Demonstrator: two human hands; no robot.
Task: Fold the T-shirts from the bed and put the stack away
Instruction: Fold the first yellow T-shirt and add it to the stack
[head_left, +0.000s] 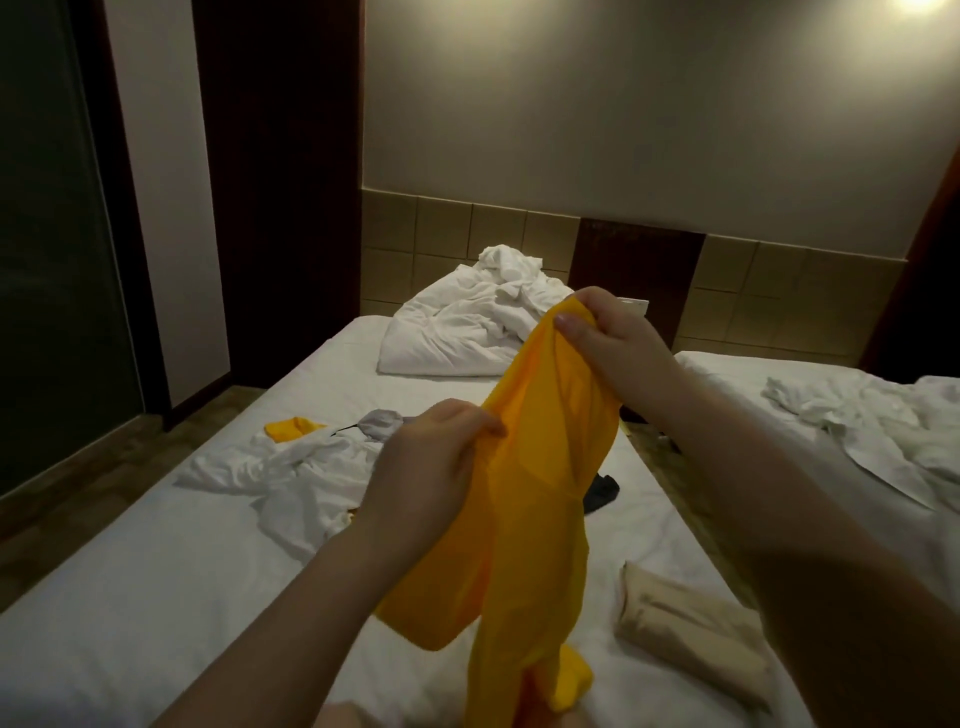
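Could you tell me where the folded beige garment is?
The beige garment lies lower right in the head view, on the bed, beside the yellow T-shirt.

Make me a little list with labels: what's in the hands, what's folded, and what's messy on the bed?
held: yellow T-shirt, hanging above the bed
left: left hand pinches the shirt's edge lower down
right: right hand pinches its top end
folded: beige shirt, lying flat on the right
messy: white clothes pile on the left
far end: crumpled white duvet
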